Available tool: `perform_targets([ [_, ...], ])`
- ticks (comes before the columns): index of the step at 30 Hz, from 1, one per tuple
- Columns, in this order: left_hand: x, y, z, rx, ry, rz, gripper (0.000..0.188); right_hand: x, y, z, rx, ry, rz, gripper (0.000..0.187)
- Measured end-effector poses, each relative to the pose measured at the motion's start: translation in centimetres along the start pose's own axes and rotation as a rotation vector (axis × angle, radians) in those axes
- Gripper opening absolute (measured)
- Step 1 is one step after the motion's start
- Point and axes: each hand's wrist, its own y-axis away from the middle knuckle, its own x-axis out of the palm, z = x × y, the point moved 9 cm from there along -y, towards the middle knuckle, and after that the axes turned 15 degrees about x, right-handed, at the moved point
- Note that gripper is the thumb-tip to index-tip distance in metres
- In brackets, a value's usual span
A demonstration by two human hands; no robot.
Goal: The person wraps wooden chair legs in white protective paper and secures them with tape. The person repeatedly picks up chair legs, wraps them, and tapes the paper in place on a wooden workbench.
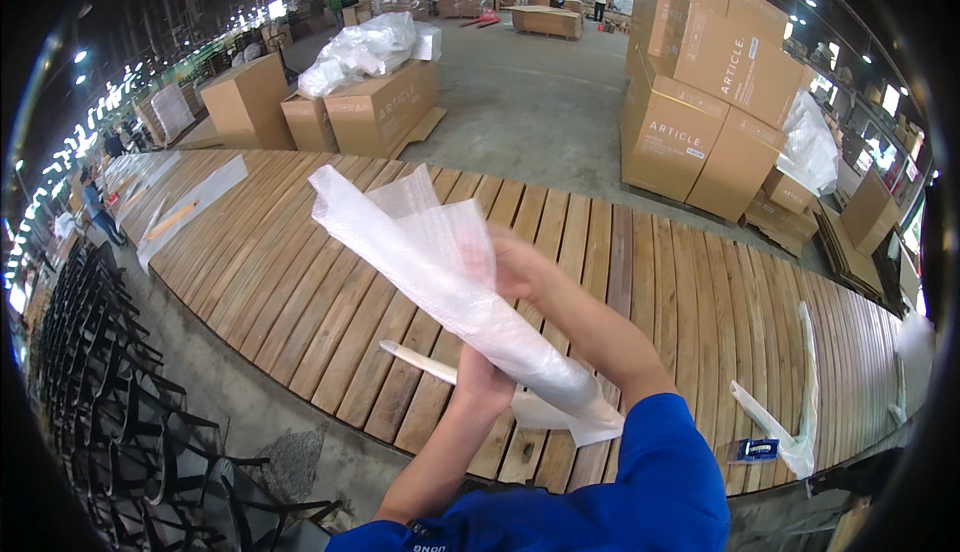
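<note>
A long bundle of translucent white bubble wrap [425, 287] slants in front of me above a wooden slatted table [400, 422]. My left hand [484, 382] grips it from below, near its middle, with the fingers mostly hidden behind the wrap. On the far side, my right hand [508, 260] is closed at a loose flap of the wrap, slightly smeared by motion. Whether something lies inside the bundle I cannot tell. Under it, a slim pale curved piece [418, 361] rests on the slats, partly covered by my left hand and the bundle.
White-wrapped angled pieces [798, 449] and a small blue packet [755, 450] lie at the table's right. Black metal frames [110, 392] crowd the floor at left. Cardboard boxes [700, 102] are stacked beyond the table at right, more boxes [385, 107] at left. Several people stand far off.
</note>
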Motion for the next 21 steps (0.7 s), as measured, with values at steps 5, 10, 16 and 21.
perform_targets([
  [5, 0.8, 1.7, -0.9, 0.104, 0.069, 0.103, 0.035, -2.3, 7.7, 2.8, -0.006, -0.038, -0.308, 0.037],
  [10, 1.1, 4.0, -1.3, 0.264, 0.158, 0.253, 0.063, -0.2, 16.0, 4.6, -0.066, 0.018, -0.574, 0.026],
  [16, 1.9, 4.9, -4.5, 0.53, -0.113, 0.389, 0.074, 13.2, 22.4, 7.9, -0.647, 0.73, -1.057, 0.009],
  [21, 5.4, 7.5, -10.1, 0.758, -0.06, 0.579, 0.069, 19.2, 21.6, 7.7, -0.952, 1.238, -1.199, 0.02],
])
